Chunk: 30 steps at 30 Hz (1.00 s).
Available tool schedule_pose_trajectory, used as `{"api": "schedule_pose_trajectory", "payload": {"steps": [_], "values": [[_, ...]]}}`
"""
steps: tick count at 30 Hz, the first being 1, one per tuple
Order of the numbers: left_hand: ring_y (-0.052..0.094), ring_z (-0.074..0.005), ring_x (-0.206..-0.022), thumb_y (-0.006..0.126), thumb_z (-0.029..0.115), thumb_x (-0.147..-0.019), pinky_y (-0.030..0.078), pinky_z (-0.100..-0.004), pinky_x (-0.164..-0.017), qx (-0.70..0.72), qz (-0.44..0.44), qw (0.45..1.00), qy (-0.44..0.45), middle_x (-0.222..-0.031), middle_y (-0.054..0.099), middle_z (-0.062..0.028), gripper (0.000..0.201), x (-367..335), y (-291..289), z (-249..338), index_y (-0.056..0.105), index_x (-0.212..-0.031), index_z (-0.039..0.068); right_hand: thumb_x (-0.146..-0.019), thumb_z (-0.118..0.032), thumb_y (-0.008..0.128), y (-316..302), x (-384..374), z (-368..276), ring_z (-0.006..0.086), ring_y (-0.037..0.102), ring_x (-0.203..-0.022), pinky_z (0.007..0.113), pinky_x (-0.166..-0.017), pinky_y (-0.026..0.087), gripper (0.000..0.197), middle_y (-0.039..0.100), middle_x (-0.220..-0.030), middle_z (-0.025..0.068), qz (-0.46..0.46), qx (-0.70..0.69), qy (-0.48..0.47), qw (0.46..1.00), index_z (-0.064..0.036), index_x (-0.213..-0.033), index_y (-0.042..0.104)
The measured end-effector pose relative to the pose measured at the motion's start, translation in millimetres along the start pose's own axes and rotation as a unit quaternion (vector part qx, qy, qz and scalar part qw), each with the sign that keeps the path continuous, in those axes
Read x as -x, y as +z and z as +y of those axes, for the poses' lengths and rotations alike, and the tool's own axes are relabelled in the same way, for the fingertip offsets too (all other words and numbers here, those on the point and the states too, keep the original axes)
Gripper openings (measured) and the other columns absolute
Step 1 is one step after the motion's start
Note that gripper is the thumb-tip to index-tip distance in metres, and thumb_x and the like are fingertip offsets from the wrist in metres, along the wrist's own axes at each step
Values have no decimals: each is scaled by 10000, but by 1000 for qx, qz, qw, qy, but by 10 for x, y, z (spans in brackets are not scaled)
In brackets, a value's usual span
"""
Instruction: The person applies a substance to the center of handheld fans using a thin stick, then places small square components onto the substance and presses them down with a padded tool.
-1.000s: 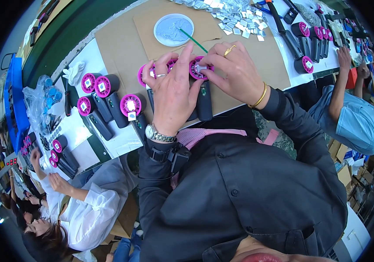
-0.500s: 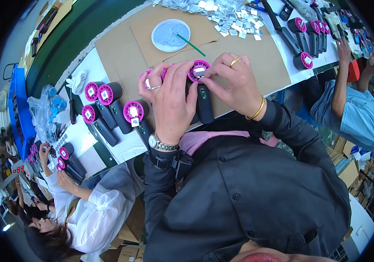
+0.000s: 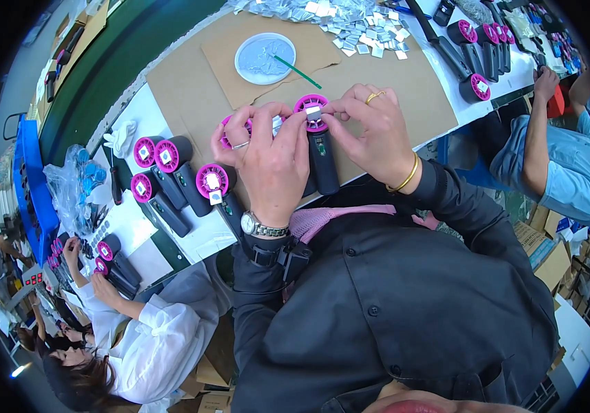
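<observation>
Pinching a small silver-grey plate [image 3: 315, 116], the thumb and forefinger of the right hand [image 3: 369, 131] are holding its right edge over the magenta finned ring [image 3: 310, 102] of a black handheld device [image 3: 324, 158], while the fingertips of the left hand [image 3: 275, 158] are hovering at its left side, their grip hard to tell. It's looking light, stiff and rather slick, its edges offering the surest hold; the device, its handle lying below those fingertips, is seeming heavier, suiting a wraparound grasp there.
</observation>
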State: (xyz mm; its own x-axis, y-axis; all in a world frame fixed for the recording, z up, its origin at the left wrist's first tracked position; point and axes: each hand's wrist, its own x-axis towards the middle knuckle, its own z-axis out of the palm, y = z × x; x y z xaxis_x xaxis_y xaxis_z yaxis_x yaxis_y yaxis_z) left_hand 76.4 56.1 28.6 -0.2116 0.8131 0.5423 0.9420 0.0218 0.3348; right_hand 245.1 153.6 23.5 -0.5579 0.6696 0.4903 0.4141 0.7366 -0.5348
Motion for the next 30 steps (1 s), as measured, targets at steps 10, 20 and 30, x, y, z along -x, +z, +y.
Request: {"api": "schedule_pose_trajectory", "payload": {"steps": [10, 20, 30], "values": [[568, -305, -1312, 817, 115, -856, 205, -591, -1214, 67, -12, 998, -10, -1192, 724, 17, 173, 60, -44, 48, 852, -1020, 159, -896, -147, 889, 21, 51, 19, 164, 668, -858, 361, -846, 394, 204, 690, -892, -11, -9, -32, 31, 999, -128, -1094, 840], [550, -330, -1334, 791, 74, -803, 190, -597, -1227, 77, -30, 997, -5, -1261, 724, 19, 229, 22, -71, 24, 855, -994, 183, -905, -167, 880, 34, 63, 82, 153, 658, -855, 345, -861, 396, 210, 684, -915, -13, -25, -59, 40, 997, -119, -1102, 828], [557, -318, -1345, 802, 103, -864, 204, -586, -1221, 75, -35, 997, -8, -1249, 758, 22, 309, -79, -53, 21, 816, -1155, 203, -917, -130, 810, 34, 28, 129, 140, 653, -845, 340, -878, 403, 193, 683, -936, -11, -46, -96, 42, 993, -106, -1108, 811]]}}
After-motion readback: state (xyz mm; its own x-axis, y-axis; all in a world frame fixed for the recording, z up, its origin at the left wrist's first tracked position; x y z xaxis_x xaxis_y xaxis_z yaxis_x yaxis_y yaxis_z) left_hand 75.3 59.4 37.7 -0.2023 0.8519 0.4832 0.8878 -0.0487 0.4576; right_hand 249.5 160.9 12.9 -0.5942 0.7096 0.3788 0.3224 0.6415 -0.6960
